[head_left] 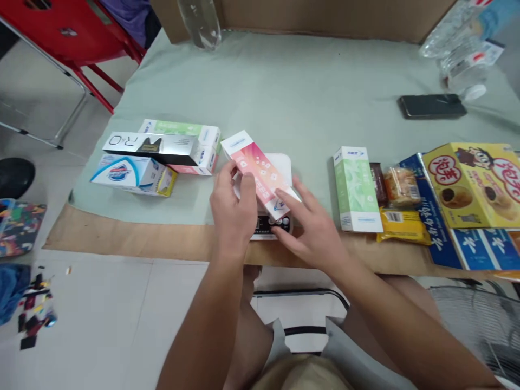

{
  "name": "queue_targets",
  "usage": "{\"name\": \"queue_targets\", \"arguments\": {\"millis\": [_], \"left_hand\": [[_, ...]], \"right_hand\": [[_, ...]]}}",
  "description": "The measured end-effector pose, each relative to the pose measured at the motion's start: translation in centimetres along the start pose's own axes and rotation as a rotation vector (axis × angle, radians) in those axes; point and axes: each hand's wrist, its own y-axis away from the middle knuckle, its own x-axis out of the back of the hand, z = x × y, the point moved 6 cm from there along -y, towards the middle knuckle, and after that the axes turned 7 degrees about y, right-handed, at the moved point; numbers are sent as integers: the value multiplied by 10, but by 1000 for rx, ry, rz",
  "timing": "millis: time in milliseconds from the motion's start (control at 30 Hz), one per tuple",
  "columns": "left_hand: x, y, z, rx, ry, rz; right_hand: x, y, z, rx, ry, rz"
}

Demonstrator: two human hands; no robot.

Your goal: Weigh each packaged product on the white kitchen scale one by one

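A pink-and-white toothpaste-style box (260,169) lies slanted over a small white kitchen scale (283,162), whose dark display strip shows at the table's front edge. My left hand (234,208) is closed around the box's left side, thumb on top. My right hand (311,227) grips the lower right end, with its index finger on the top face and its thumb down near the scale's buttons. Whether the box rests fully on the platform, I cannot tell. A green-and-white box (356,187) lies to the right of my right hand.
At left lie a silver-and-black box (152,146), a white-and-blue box (125,172) and a green box (174,128). Snack packs (402,186), a yellow biscuit box (473,187) and blue boxes (439,233) crowd the right. Farther back are a phone (433,106) and bottles (467,67).
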Motion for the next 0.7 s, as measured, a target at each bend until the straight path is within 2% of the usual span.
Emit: {"name": "queue_targets", "arguments": {"millis": [133,300,467,600,700], "left_hand": [[-21,19,4,-82,-73,-100],[-54,42,13,-137,-27,-266],[-92,57,15,-71,66,-421],[-115,62,8,73,19,-466],[-123,60,4,141,-21,-474]], "right_hand": [[-1,3,-5,34,61,6],[25,24,-1,19,221,116],[47,44,17,-48,297,111],[55,50,19,-52,289,30],[71,49,22,-7,309,29]]}}
